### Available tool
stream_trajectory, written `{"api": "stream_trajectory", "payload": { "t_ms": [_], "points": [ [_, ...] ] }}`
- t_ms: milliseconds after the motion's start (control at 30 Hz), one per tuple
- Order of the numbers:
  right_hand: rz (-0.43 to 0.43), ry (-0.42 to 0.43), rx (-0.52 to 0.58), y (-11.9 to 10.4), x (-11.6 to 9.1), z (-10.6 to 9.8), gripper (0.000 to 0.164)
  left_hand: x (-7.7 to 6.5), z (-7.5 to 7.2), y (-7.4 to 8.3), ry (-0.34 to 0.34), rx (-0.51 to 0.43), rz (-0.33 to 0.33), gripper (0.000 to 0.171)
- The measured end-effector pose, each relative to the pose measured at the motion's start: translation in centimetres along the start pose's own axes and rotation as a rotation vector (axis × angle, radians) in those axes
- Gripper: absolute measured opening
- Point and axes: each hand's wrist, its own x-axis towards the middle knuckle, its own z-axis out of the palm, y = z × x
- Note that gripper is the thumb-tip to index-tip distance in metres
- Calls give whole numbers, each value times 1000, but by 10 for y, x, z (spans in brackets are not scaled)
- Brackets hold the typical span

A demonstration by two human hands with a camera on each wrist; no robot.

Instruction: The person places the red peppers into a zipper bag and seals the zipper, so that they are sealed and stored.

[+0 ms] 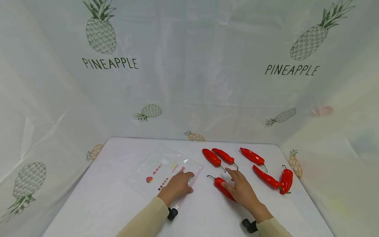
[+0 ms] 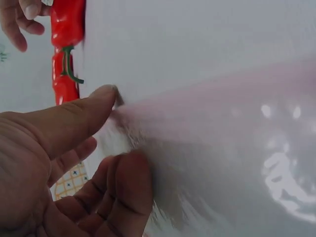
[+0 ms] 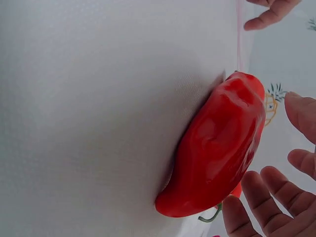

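Observation:
A clear zip bag (image 1: 170, 164) with a pink edge and small red printed decorations lies flat on the white table. My left hand (image 1: 177, 186) is over its pink edge; in the left wrist view the thumb and fingers (image 2: 133, 173) are apart, right at the plastic film. My right hand (image 1: 241, 191) reaches over a red chili pepper (image 1: 222, 187) with a green stem, its fingers spread. In the right wrist view this pepper (image 3: 217, 148) lies on the table, with the fingers (image 3: 261, 197) beside it and a gap between thumb and fingers.
Behind my right hand lie two red peppers (image 1: 211, 157) side by side. More peppers (image 1: 253, 156) lie at the right, two of them (image 1: 286, 180) meeting near the table's right edge. A white sheet (image 1: 195, 82) printed with pineapples hangs around the table (image 1: 97, 197).

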Motion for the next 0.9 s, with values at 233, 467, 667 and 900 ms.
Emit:
{"api": "stream_trajectory", "payload": {
  "t_ms": [233,467,667,900],
  "points": [
    [-1,-9,-8,1,1,-1,76,3,-6,-4,-27,-30,14,52],
    [5,-51,13,-1,1,-2,76,5,-13,-11,-71,-101,-25,47],
    [-1,-84,-9,-2,4,-1,76,5,-20,-22,-20,-192,-62,40],
    [-20,-99,-29,-2,6,3,76,-1,-28,-31,56,-390,-128,16]
  ]
}}
